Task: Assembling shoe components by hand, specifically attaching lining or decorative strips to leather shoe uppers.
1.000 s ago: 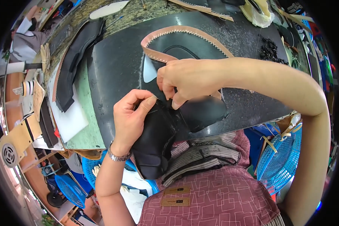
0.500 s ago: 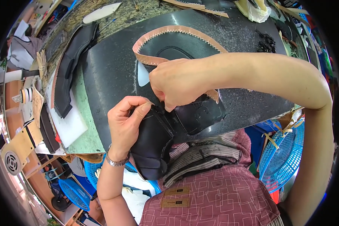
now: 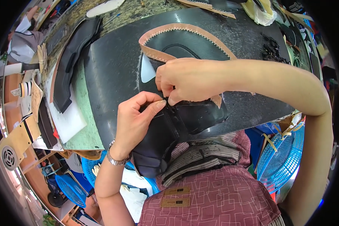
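A stitched black leather piece [image 3: 148, 139], apparently a shoe or boot upper, hangs over the near edge of a dark work sheet [image 3: 109, 67]. My left hand [image 3: 132, 118] pinches its upper edge between thumb and forefinger. Close beside those fingertips, my right hand [image 3: 186, 81] is closed in a pinch at the same seam. Whatever lies between its fingers is hidden. Beyond my right forearm the black leather continues, edged by a tan strip [image 3: 199, 30] with white zigzag stitching. A flat white piece [image 3: 147, 70] shows just left of my right hand.
Another long black leather piece [image 3: 73, 60] lies at the left, beside a white sheet [image 3: 73, 124]. A pale bag [image 3: 260, 13] and a tangle of black bits [image 3: 273, 49] rest at the far right. Blue baskets [image 3: 282, 158] stand below the table.
My left hand has moved right and slightly up with the leather edge, bringing its fingertips nearer my right hand's. The right hand has shifted a little to the right. The view has turned slightly.
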`<state>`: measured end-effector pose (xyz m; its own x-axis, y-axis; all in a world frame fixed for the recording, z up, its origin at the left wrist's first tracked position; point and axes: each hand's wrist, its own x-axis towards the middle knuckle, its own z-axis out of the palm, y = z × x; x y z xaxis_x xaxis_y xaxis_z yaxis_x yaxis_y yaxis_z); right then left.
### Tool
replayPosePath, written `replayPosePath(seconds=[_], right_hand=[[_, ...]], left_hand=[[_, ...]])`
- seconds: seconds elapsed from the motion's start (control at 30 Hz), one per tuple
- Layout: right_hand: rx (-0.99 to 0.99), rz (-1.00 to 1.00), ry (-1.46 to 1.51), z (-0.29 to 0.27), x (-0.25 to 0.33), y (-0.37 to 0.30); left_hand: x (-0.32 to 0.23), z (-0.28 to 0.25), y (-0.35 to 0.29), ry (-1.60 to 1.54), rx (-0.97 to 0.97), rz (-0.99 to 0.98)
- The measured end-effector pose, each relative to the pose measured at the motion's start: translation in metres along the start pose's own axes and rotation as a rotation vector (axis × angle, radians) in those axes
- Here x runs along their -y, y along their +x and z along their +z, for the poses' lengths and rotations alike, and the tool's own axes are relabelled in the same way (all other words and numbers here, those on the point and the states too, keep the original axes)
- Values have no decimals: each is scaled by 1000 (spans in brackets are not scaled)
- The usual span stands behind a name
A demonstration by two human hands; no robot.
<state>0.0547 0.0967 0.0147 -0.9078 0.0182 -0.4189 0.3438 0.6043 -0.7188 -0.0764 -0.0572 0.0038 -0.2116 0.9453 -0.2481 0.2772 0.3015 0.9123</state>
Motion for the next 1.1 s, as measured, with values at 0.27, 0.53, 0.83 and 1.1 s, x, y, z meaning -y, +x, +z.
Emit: replayPosePath(seconds=[0.27,0.53,0.83,1.1], right_hand=[[-638,-414,-208,30,-1,-22],[-857,-773,-837,53,-4,-16],[-882,-684,-975,59,-9,-21],[-819,-752,-881,65,-8,-25]], left_hand=[[9,4,4,-86,23,22],[3,-4,9,35,126,-48],[1,-5,13,24,129,-38],[8,4,6,107,16,97]])
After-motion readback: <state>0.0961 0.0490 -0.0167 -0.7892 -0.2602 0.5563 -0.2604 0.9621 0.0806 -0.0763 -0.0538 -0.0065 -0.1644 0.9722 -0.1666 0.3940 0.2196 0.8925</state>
